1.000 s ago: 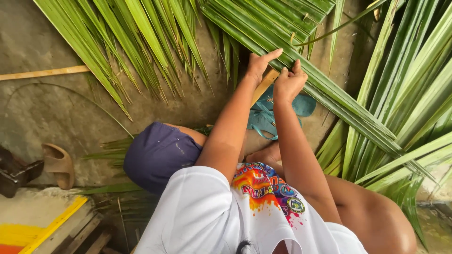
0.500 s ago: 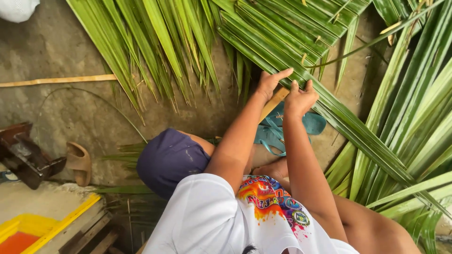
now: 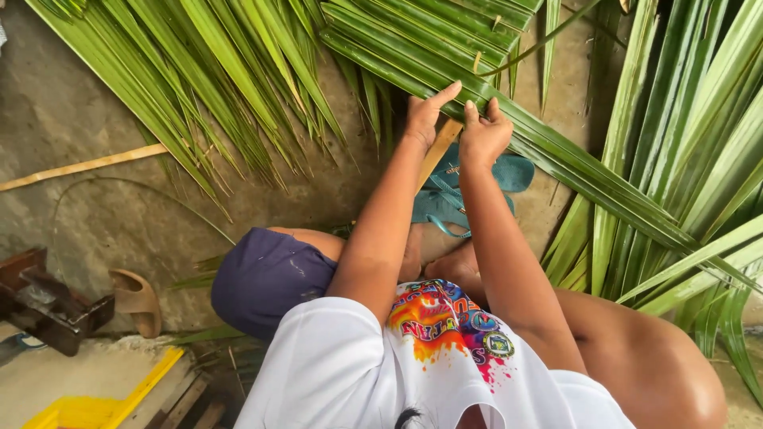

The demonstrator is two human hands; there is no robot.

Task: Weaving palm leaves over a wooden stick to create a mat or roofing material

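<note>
Head view, looking down past white shirt and both forearms. Left hand (image 3: 424, 114) pressed onto folded palm leaflets (image 3: 445, 59), index finger stretched out along them, thumb side hidden. Right hand (image 3: 483, 133) curled, fingertips pinching the same leaflet band just beside the left; exact grip hard to make out. Pale frond midrib (image 3: 439, 152) running under both wrists, mostly covered. Teal flip-flops (image 3: 445, 202) below, partly hidden by the arms. Loose green fronds (image 3: 675, 159) fanning right, cut off at the edge. Concrete floor (image 3: 71, 103) beneath.
</note>
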